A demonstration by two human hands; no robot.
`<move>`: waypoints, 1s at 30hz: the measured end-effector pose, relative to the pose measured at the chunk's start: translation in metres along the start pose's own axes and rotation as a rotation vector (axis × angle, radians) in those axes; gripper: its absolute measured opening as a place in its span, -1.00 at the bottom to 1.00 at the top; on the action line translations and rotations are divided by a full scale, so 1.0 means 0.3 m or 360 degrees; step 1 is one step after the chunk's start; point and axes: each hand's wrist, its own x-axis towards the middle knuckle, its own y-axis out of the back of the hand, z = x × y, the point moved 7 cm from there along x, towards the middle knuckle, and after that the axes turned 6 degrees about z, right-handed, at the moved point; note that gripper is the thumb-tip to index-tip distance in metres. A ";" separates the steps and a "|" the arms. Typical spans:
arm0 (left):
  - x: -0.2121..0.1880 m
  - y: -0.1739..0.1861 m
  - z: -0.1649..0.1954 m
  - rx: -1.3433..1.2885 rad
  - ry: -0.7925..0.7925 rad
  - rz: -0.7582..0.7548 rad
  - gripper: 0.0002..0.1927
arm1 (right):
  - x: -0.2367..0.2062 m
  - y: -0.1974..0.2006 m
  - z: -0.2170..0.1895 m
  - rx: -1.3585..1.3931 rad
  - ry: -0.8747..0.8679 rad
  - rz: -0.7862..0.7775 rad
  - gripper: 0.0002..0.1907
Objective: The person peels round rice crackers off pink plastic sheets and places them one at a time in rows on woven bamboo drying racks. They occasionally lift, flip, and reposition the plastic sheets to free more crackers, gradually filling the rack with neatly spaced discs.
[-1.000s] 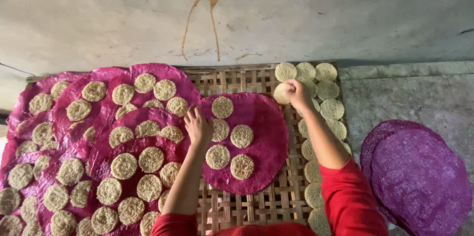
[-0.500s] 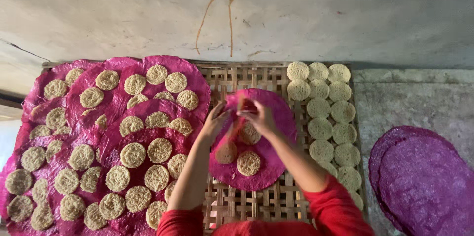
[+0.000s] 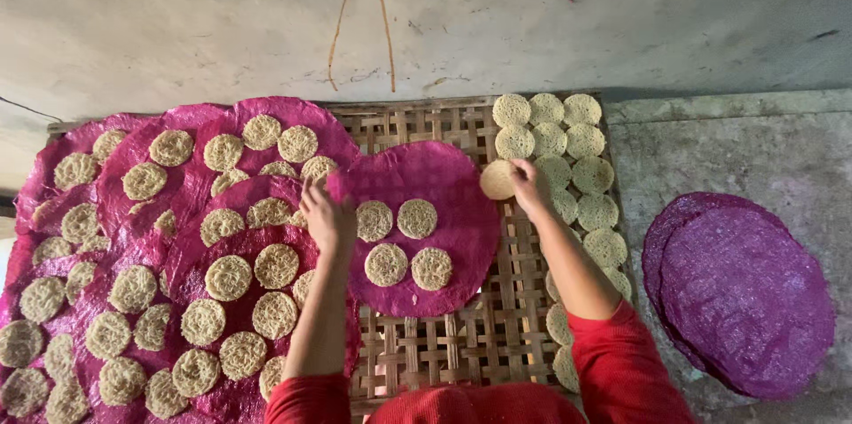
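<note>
My left hand (image 3: 328, 215) rests on the left edge of a round magenta sheet (image 3: 448, 180) and pinches it. This sheet lies on a woven bamboo tray (image 3: 426, 122) and carries several pale round noodle discs (image 3: 417, 218). My right hand (image 3: 530, 186) is at the sheet's right edge and holds one noodle disc (image 3: 495, 180) by its rim. It sits next to the rows of loose discs (image 3: 581, 174) along the tray's right side. Both arms wear red sleeves.
More magenta sheets (image 3: 191, 202) covered with discs overlap across the tray's left half. A stack of bare purple round sheets (image 3: 741, 300) lies on the grey stone surface at the right. A stained plaster wall (image 3: 426, 15) stands behind the tray.
Half a second ago both hands met over the sheet's middle. My right hand has since moved right to the loose discs and holds one. My left hand has shifted back to the sheet's left edge.
</note>
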 end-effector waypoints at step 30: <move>-0.399 0.127 0.255 -0.1115 0.0141 -0.1330 -0.75 | -0.389 -0.311 -0.089 0.0156 0.0432 -0.0602 -0.76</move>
